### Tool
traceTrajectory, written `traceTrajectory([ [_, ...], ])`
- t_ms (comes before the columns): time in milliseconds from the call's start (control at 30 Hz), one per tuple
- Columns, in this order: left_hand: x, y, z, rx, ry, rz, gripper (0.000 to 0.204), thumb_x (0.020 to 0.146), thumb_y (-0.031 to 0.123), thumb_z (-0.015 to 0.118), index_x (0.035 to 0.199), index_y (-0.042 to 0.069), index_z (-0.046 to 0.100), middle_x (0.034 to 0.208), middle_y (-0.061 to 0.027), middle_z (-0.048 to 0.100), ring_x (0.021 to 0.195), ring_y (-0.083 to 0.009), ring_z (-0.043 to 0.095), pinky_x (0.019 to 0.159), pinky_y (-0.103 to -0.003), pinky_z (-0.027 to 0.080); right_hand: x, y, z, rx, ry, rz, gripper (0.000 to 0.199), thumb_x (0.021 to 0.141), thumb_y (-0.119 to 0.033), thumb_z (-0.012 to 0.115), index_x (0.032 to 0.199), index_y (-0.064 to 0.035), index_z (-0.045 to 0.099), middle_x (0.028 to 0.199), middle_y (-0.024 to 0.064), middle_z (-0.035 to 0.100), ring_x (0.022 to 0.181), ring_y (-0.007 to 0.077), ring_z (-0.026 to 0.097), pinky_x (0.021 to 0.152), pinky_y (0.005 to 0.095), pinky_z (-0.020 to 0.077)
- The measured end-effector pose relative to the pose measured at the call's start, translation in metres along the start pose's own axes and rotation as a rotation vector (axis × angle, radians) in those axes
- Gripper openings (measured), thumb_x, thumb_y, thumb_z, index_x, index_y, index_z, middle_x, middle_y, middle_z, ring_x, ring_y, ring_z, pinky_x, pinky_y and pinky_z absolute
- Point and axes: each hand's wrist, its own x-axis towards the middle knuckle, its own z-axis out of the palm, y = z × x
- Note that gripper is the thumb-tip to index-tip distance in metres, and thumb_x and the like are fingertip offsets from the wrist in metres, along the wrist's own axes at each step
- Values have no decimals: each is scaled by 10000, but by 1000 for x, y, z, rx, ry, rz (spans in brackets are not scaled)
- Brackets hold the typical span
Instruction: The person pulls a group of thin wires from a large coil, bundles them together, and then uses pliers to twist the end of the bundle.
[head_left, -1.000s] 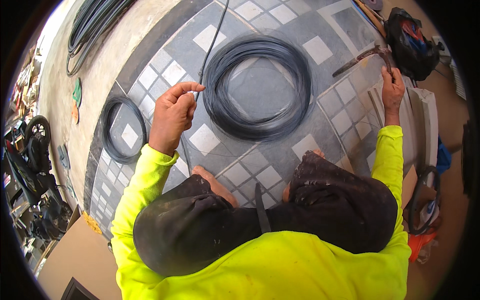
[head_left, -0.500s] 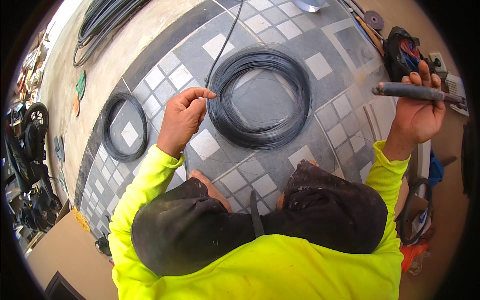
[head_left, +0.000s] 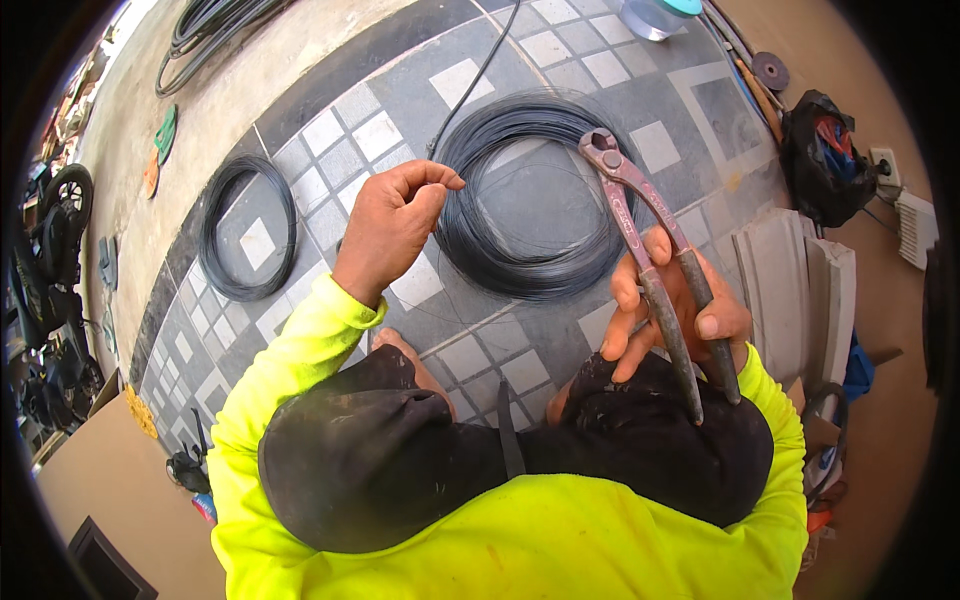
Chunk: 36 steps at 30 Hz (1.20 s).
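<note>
My left hand is closed in a pinch at the left rim of a large coil of thin dark wire, which lies on the tiled floor. Whatever its fingertips hold, if anything, is too fine to see. In my right hand are pincers with reddish arms and dark grip sleeves. Their rounded jaws point away from me, over the coil's right side, and the handles stand somewhat apart. To the left a smaller coil of dark wire rests on the floor.
A clear tub with a teal lid stands at the far right. Near the right wall are a black bag, a grinding disc and pale slabs. Dark cable or hose lies far left. A motorbike shows at the left edge.
My right hand has come inward from the far right and turned, bringing the pincers over the coil's right side. My left hand stays pinched by the coil's rim, shifted slightly right in view.
</note>
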Motion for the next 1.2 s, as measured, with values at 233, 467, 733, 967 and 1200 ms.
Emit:
traceTrajectory([
  [233, -2, -2, -3, 150, 40, 114, 236, 901, 106, 527, 979, -2, 721, 651, 4, 570, 578, -57, 488, 544, -240, 398, 30, -57, 4, -1734, 33, -214, 256, 753, 16, 638, 978, -66, 546, 1025, 143, 607, 918, 254, 627, 752, 379, 471],
  [467, -7, 2, -2, 259, 33, 193, 230, 905, 114, 538, 985, 8, 727, 698, -14, 614, 562, -69, 478, 551, -259, 412, 83, -79, -10, -2570, -140, -622, 475, 849, 51, 628, 1259, -189, 632, 1277, 103, 595, 1153, 276, 558, 977, 431, 383],
  [733, -8, -2, -2, 357, 42, 283, 232, 883, 117, 542, 962, 9, 730, 732, -108, 668, 597, -156, 564, 599, -300, 463, 106, -74, -15, -2770, -254, -576, 589, 887, 42, 603, 1342, -332, 601, 1451, 70, 515, 1353, 264, 441, 1161, 472, 239],
  [967, -8, -3, -5, 384, 52, 267, 246, 886, 120, 534, 969, 5, 735, 766, -118, 690, 625, -166, 589, 622, -302, 476, 113, -73, -15, -2859, -373, -525, 462, 919, -11, 598, 1303, -266, 574, 1365, 117, 548, 1276, 280, 517, 1092, 456, 375],
  [1200, -11, -1, -3, 393, 10, 305, 248, 897, 128, 533, 959, -2, 735, 772, -99, 704, 612, -138, 577, 593, -292, 466, 117, -58, -27, -2548, -126, -534, 290, 894, -83, 670, 1160, -71, 556, 1067, 142, 639, 990, 315, 649, 869, 414, 509],
])
